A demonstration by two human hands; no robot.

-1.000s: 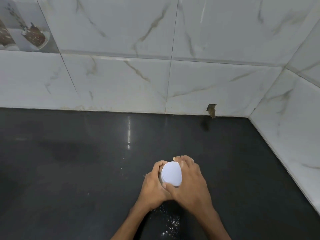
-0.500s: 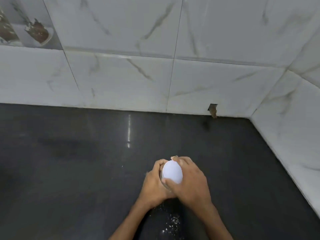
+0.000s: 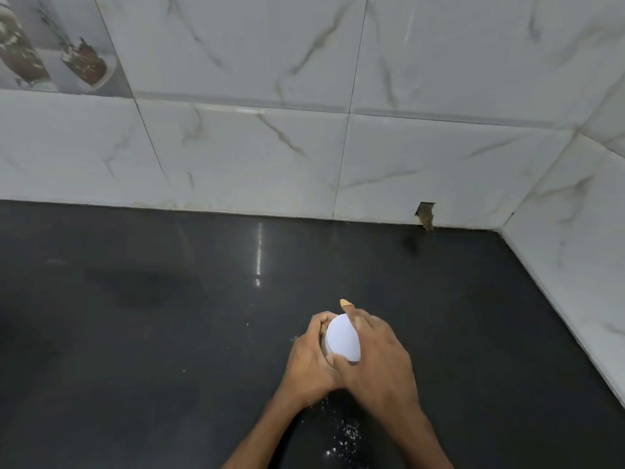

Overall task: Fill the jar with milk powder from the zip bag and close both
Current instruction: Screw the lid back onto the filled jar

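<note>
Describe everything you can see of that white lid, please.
The lid is a plain white disc with a flat, matte top, plastic by the look of it. It sits on the jar, of which only a sliver shows, above the dark counter. The right hand grips its rim, thumb at the near edge and fingers over the far side. The left hand holds the jar beneath. Whether the lid is fully screwed on cannot be told.
</note>
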